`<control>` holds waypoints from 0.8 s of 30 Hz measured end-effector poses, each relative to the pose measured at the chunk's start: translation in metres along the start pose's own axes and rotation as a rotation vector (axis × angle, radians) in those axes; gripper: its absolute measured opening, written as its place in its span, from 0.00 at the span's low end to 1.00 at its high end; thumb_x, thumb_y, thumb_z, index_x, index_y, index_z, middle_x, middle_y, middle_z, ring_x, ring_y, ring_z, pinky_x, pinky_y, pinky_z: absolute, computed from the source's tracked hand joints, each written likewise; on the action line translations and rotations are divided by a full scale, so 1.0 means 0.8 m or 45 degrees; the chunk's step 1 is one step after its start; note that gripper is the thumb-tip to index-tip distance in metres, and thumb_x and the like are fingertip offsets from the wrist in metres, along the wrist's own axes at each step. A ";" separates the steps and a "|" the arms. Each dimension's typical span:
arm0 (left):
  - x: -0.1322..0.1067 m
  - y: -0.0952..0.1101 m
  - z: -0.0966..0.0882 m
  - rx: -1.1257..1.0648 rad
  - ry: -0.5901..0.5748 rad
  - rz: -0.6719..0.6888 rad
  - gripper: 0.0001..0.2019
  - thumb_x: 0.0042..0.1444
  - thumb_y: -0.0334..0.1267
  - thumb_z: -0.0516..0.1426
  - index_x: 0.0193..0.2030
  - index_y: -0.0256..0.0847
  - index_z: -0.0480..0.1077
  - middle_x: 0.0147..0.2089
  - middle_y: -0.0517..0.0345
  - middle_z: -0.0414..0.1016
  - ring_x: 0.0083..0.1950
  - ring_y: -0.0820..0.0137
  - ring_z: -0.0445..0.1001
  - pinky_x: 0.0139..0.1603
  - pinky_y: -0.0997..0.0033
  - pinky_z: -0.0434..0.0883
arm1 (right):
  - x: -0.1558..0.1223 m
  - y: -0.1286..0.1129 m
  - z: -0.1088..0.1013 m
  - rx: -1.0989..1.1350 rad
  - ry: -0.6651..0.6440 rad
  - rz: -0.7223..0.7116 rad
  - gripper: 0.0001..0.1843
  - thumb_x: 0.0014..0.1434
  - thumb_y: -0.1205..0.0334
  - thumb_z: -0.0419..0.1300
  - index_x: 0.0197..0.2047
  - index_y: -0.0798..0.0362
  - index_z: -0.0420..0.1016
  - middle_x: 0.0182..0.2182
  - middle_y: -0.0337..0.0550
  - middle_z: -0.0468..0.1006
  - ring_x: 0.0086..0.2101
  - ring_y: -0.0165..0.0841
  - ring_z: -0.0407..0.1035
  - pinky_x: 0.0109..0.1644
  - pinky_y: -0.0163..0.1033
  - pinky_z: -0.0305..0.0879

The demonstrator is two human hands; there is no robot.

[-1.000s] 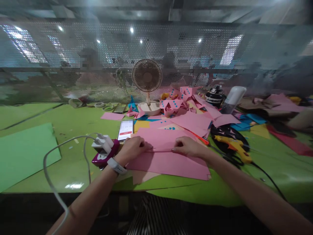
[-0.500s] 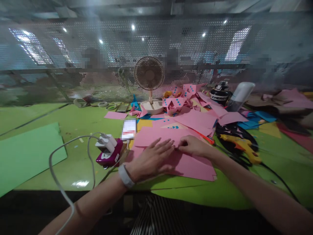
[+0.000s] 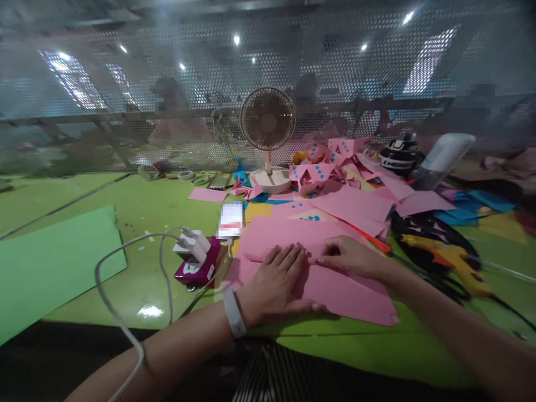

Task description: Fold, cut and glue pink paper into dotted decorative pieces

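A pink sheet of paper point(image 3: 352, 301) lies in front of me, with a raised flap point(image 3: 285, 237) curving along its far side. Flat on the paper is my left hand point(image 3: 280, 282), its fingers together and its thumb stretched to the right; a pale band circles that wrist. My right hand point(image 3: 352, 257) has curled fingers, with thumb and forefinger closed at the flap's edge, just right of my left fingertips. The exact pinch is partly hidden by the hand.
Left of the paper are a purple power strip point(image 3: 201, 273) with white chargers and a lit phone point(image 3: 231, 219). A green sheet point(image 3: 54, 268) lies far left. Behind stand a fan point(image 3: 268, 120) and heaped pink cutouts point(image 3: 312, 172). A yellow glue gun point(image 3: 444, 259) lies right.
My left hand has turned, its fingers now pointing more away from me and its thumb spread. The right thumb now reaches along the flap's edge. The whole view has shifted slightly.
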State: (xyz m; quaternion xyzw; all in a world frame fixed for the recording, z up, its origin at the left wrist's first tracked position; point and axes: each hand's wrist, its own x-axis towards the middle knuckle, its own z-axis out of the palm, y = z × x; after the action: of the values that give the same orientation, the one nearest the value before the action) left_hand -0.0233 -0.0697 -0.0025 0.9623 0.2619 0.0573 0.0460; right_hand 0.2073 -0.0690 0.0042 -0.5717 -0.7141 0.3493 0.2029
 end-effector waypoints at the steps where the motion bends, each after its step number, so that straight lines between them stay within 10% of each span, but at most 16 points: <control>1: 0.001 0.000 0.001 0.011 0.003 -0.006 0.46 0.53 0.68 0.37 0.68 0.34 0.39 0.69 0.42 0.40 0.69 0.55 0.38 0.66 0.51 0.37 | 0.000 0.000 -0.001 -0.012 0.003 -0.007 0.20 0.49 0.44 0.60 0.26 0.56 0.73 0.22 0.41 0.74 0.24 0.30 0.65 0.25 0.34 0.56; 24: 0.006 -0.002 0.000 0.136 0.063 0.016 0.38 0.55 0.65 0.39 0.67 0.46 0.45 0.68 0.49 0.49 0.67 0.51 0.47 0.62 0.45 0.47 | -0.018 0.021 -0.037 -0.186 0.018 0.069 0.15 0.49 0.51 0.60 0.26 0.56 0.73 0.21 0.36 0.70 0.24 0.28 0.62 0.26 0.32 0.53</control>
State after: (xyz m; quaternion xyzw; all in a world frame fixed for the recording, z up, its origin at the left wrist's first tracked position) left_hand -0.0203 -0.0657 -0.0024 0.9633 0.2595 0.0673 -0.0122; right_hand 0.2429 -0.0735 0.0131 -0.6065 -0.7205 0.2977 0.1563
